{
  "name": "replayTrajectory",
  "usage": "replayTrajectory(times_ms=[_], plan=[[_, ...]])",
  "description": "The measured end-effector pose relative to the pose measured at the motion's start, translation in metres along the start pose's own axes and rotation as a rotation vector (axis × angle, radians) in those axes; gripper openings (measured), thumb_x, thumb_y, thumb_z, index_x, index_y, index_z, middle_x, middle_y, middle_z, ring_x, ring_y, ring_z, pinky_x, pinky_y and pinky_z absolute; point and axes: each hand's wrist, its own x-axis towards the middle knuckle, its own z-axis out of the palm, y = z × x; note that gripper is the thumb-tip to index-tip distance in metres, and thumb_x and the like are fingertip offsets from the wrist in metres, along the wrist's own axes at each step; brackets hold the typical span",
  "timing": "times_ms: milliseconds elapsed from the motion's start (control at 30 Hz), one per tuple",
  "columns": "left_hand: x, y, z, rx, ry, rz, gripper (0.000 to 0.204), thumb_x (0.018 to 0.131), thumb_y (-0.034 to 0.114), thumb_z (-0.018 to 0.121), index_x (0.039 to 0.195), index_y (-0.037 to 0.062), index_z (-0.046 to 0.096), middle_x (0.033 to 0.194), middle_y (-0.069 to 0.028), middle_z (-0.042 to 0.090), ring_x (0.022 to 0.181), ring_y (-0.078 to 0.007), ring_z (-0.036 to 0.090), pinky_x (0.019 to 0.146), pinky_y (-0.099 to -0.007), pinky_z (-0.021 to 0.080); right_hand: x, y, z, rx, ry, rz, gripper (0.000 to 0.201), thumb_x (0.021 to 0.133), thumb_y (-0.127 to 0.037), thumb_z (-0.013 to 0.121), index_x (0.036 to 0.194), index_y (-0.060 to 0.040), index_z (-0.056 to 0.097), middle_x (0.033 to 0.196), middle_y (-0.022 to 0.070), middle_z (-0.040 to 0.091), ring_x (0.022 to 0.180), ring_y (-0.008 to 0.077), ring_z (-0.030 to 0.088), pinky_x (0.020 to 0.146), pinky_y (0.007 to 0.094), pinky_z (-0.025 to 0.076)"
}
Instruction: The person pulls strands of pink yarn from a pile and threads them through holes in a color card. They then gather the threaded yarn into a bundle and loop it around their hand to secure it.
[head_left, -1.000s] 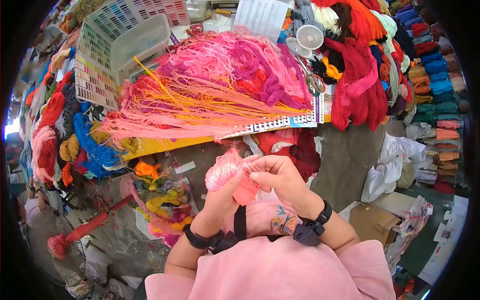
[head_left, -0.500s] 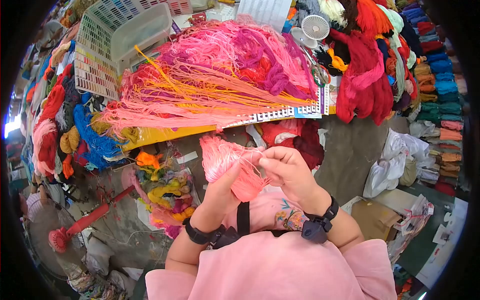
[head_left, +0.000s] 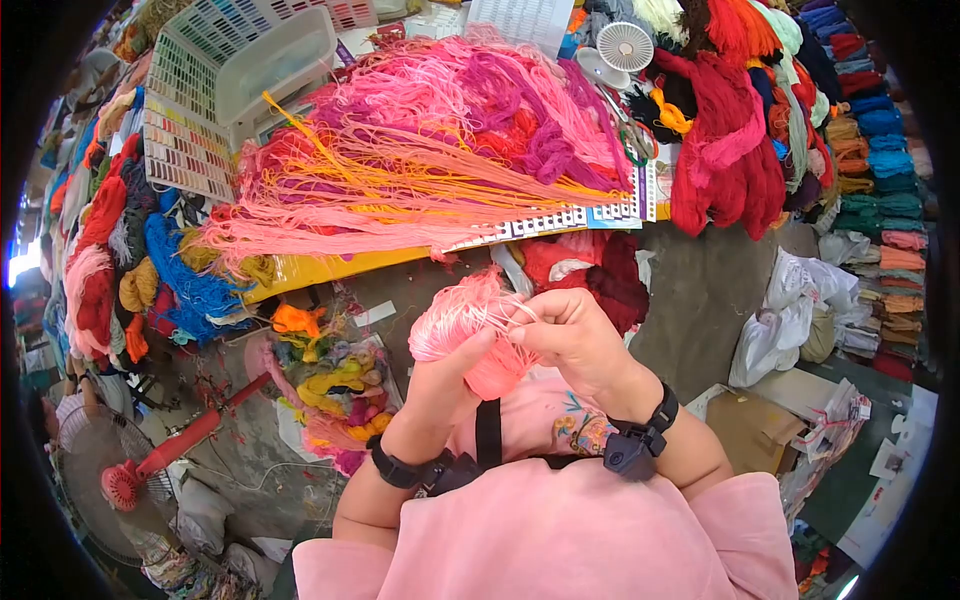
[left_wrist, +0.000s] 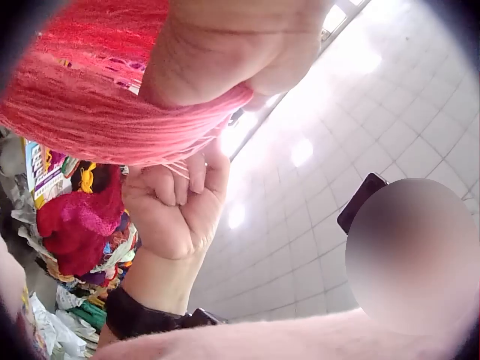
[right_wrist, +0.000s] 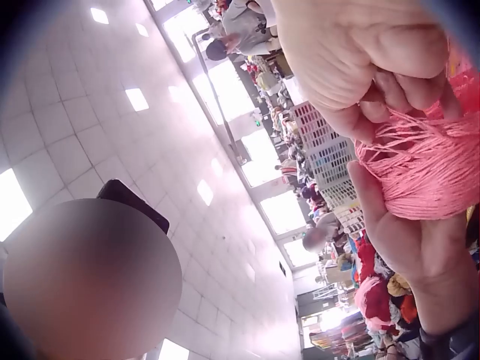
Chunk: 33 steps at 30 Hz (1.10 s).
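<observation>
A glossy pink skein of yarn (head_left: 450, 325) is held in front of the chest in the head view. My left hand (head_left: 440, 390) grips it from below, thumb across its near side. At its right side, my right hand (head_left: 580, 345) pinches a few strands, its fingers curled. In the left wrist view the skein (left_wrist: 90, 124) hangs over the left hand (left_wrist: 232, 56), with the right hand (left_wrist: 176, 206) curled beneath loose strands. The right wrist view shows the yarn (right_wrist: 427, 165) lying in the left palm (right_wrist: 409, 244), the right fingertips at its strands.
A big heap of pink, purple and orange yarn (head_left: 430, 120) covers the yellow-edged table (head_left: 340, 270) ahead. Shade cards (head_left: 185, 130), a clear plastic box (head_left: 275, 75), scissors (head_left: 635, 145) and a small white fan (head_left: 625, 47) surround it. A red-headed standing fan (head_left: 120, 485) is at lower left.
The right hand has moved slightly outward with strands between its fingers, then a little back in. The skein has spread and tilted in the left hand, which keeps its grip.
</observation>
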Motion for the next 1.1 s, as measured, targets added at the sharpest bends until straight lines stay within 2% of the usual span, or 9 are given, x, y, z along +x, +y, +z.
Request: replayTrajectory(times_ms=[200, 433, 533, 633, 700, 833, 900, 1033, 1100], plan=[[-0.001, -0.002, 0.0, -0.035, 0.115, -0.001, 0.022, 0.082, 0.009, 0.045, 0.102, -0.0012, 0.047, 0.096, -0.009, 0.053, 0.089, -0.0172, 0.052, 0.078, -0.0304, 0.042, 0.002, 0.002, -0.002, 0.025, -0.003, -0.012, 0.003, 0.071, -0.005, 0.058, 0.073, -0.0024, 0.059, 0.062, -0.0033, 0.052, 0.05, 0.0013, 0.041, 0.043, 0.0155, 0.03], [0.0, -0.003, -0.011, -0.133, 0.09, -0.02, 0.02, 0.082, 0.01, 0.045, 0.099, -0.0009, 0.049, 0.097, -0.0089, 0.053, 0.088, -0.0172, 0.052, 0.077, -0.0306, 0.042, 0.005, 0.004, -0.001, 0.048, -0.013, -0.049, 0.003, 0.072, -0.005, 0.057, 0.074, -0.0032, 0.058, 0.061, -0.0034, 0.051, 0.049, 0.0005, 0.039, 0.042, 0.0154, 0.028], [0.001, 0.003, -0.006, -0.089, 0.136, -0.028, 0.019, 0.082, 0.01, 0.045, 0.097, -0.0012, 0.051, 0.097, -0.0089, 0.053, 0.088, -0.0175, 0.052, 0.077, -0.0306, 0.042, 0.007, 0.002, -0.009, 0.176, -0.144, -0.032, 0.003, 0.072, -0.006, 0.057, 0.074, -0.0036, 0.056, 0.063, -0.0033, 0.051, 0.05, 0.0007, 0.04, 0.043, 0.0155, 0.029], [0.002, 0.004, -0.006, -0.134, 0.165, -0.114, 0.02, 0.082, 0.01, 0.046, 0.097, -0.0014, 0.05, 0.097, -0.009, 0.053, 0.088, -0.0178, 0.052, 0.077, -0.0305, 0.042, 0.003, -0.008, -0.003, 0.323, -0.168, 0.112, 0.003, 0.073, -0.006, 0.057, 0.074, -0.0035, 0.055, 0.065, -0.0036, 0.051, 0.053, 0.0008, 0.042, 0.045, 0.0155, 0.03], [0.006, -0.001, -0.011, -0.144, 0.127, -0.099, 0.023, 0.082, 0.011, 0.047, 0.1, -0.0016, 0.049, 0.097, -0.0099, 0.053, 0.088, -0.0182, 0.052, 0.077, -0.0308, 0.043, 0.003, -0.011, 0.005, -0.133, -0.017, 0.023, 0.005, 0.073, -0.006, 0.057, 0.071, -0.0027, 0.055, 0.064, -0.0044, 0.05, 0.054, 0.0002, 0.041, 0.045, 0.0161, 0.03], [0.008, 0.002, -0.005, -0.113, 0.158, -0.098, 0.024, 0.081, 0.01, 0.048, 0.102, -0.0018, 0.047, 0.099, -0.0111, 0.052, 0.089, -0.0185, 0.052, 0.078, -0.0313, 0.043, 0.011, 0.002, 0.003, -0.304, -0.05, -0.125, 0.003, 0.071, -0.005, 0.057, 0.073, -0.0024, 0.057, 0.062, -0.0037, 0.05, 0.052, 0.0009, 0.038, 0.045, 0.0158, 0.027], [0.01, 0.002, -0.006, -0.139, 0.157, -0.071, 0.024, 0.08, 0.009, 0.049, 0.102, -0.0019, 0.048, 0.098, -0.0112, 0.053, 0.088, -0.0188, 0.053, 0.077, -0.0314, 0.043, 0.008, -0.009, 0.007, -0.288, 0.022, 0.006, 0.002, 0.071, -0.004, 0.057, 0.069, -0.0022, 0.057, 0.061, -0.0032, 0.05, 0.054, 0.0016, 0.039, 0.048, 0.0165, 0.031], [0.011, 0.004, -0.008, -0.061, 0.095, -0.053, 0.023, 0.079, 0.008, 0.05, 0.101, -0.0005, 0.048, 0.097, -0.0104, 0.053, 0.088, -0.019, 0.053, 0.077, -0.0306, 0.043, 0.012, -0.001, -0.001, -0.178, 0.02, -0.075, 0.008, 0.073, -0.005, 0.056, 0.066, -0.0016, 0.054, 0.061, -0.0055, 0.049, 0.053, 0.0003, 0.039, 0.045, 0.0167, 0.03], [0.01, 0.0, -0.01, 0.017, 0.142, -0.051, 0.015, 0.08, 0.009, 0.048, 0.092, 0.0015, 0.05, 0.095, -0.0104, 0.053, 0.082, -0.0169, 0.053, 0.073, -0.0283, 0.043, 0.012, 0.001, -0.008, 0.124, -0.097, 0.018, 0.003, 0.074, -0.004, 0.053, 0.071, -0.0025, 0.053, 0.06, -0.0044, 0.047, 0.051, 0.002, 0.039, 0.044, 0.0169, 0.029]])
